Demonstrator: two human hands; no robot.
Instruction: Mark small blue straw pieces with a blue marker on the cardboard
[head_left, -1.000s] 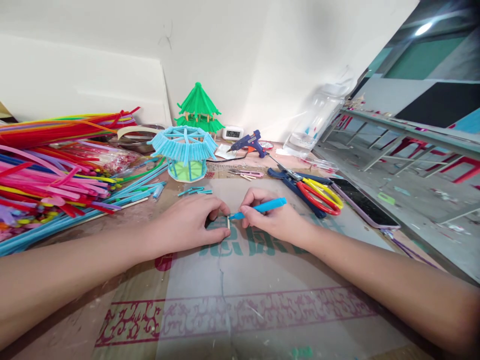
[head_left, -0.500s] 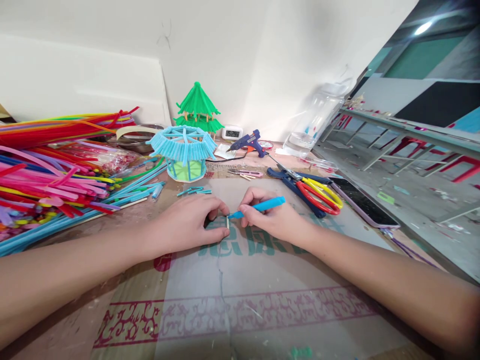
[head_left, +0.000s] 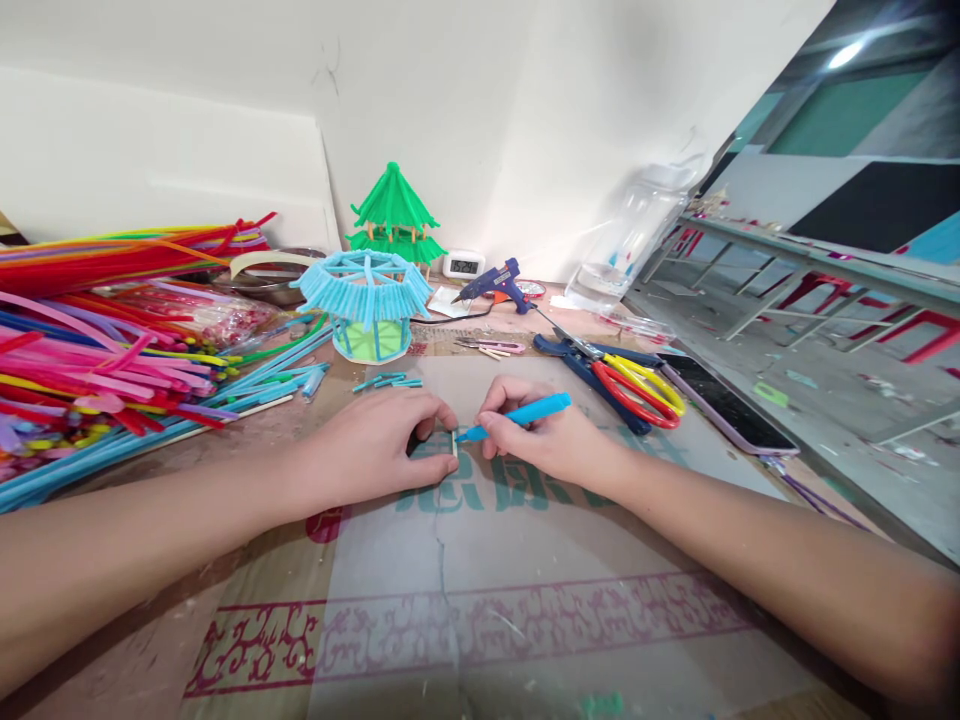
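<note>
My left hand (head_left: 386, 440) rests on the work surface, thumb and fingertips closed on the two ends of a short pale wooden stick (head_left: 454, 444). In my right hand (head_left: 544, 430) is a blue marker pen (head_left: 538, 409), gripped for writing, its tip touching or very close to the stick. Just beyond my left hand lie several short blue sticks (head_left: 388, 381). Farther back stands a small round pavilion model (head_left: 365, 305) of light blue pipe cleaners on a green base, and behind it a green tiered pipe-cleaner roof (head_left: 394, 205).
Pipe cleaners (head_left: 112, 350) in many colours heap up at left. A glue gun (head_left: 495, 284), a small digital clock (head_left: 464, 264) and a clear water bottle (head_left: 626, 240) stand along the back. Red-and-yellow-handled scissors (head_left: 637, 385), dark-handled pliers (head_left: 592, 375) and a phone (head_left: 727, 405) lie at right.
Both hands keep nearly the same pose. The marker stays at the stick, with only a very slight shift of the whole view.
</note>
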